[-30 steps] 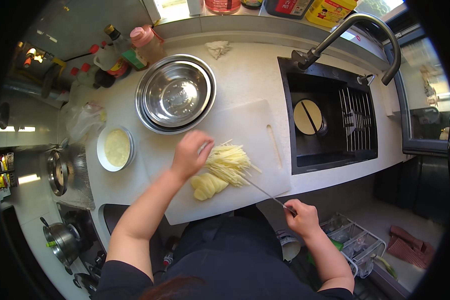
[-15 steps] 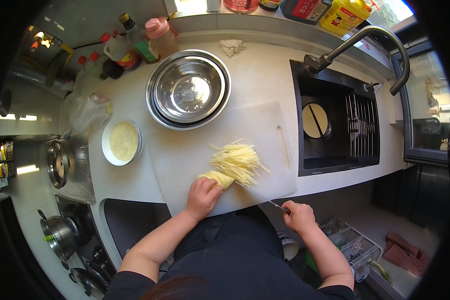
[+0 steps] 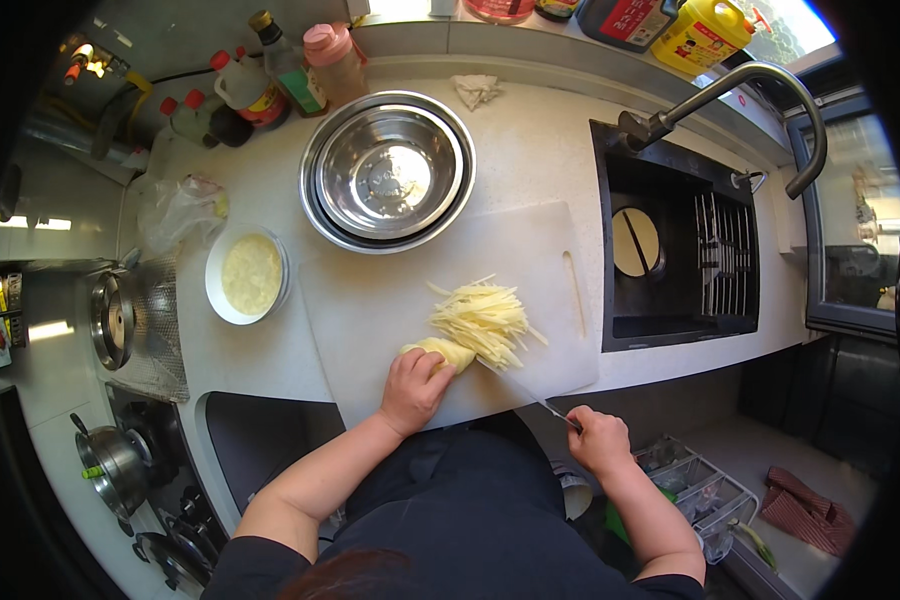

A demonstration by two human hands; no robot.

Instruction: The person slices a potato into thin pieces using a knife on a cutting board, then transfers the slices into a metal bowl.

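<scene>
My left hand (image 3: 415, 388) is closed over a stack of pale yellow potato slices (image 3: 442, 354) on the white cutting board (image 3: 370, 330). Against the right end of the stack lies the blade of a knife (image 3: 520, 388), partly hidden by the potato. My right hand (image 3: 600, 438) grips its dark handle just off the board's front edge. A loose heap of thin potato strips (image 3: 482, 318) lies right behind the blade, toward the far side of the board.
Nested steel bowls (image 3: 390, 172) stand at the board's back edge. Left of the board is a white bowl (image 3: 212, 285) with pale yellow contents. A black sink (image 3: 675, 325) with a tap (image 3: 745, 75) is at the right. Bottles (image 3: 290, 75) line the back left.
The whole view has shifted slightly. The knife still rests at the end of the stack, with a little more of its blade showing. Both hands keep their grips.
</scene>
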